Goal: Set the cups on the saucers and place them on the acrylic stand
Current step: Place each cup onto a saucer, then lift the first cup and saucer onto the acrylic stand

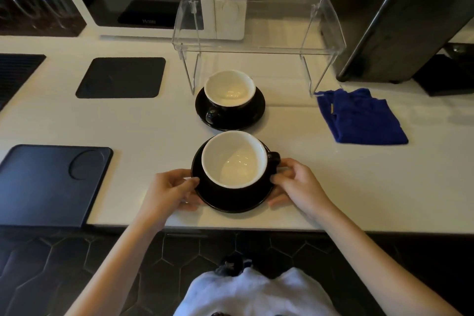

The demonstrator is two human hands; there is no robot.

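Judging from the layout, both cups are already seated on saucers: the near saucer (232,202) is clamped at its rim by the left hand (170,191) and right hand (298,187) fingers, the far cup (230,88) waits before the empty acrylic stand (256,20).

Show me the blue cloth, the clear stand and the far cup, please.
blue cloth (364,117): head view, middle of the folds.
clear stand (259,49): head view, front edge of its top.
far cup (229,88): head view, white inside.
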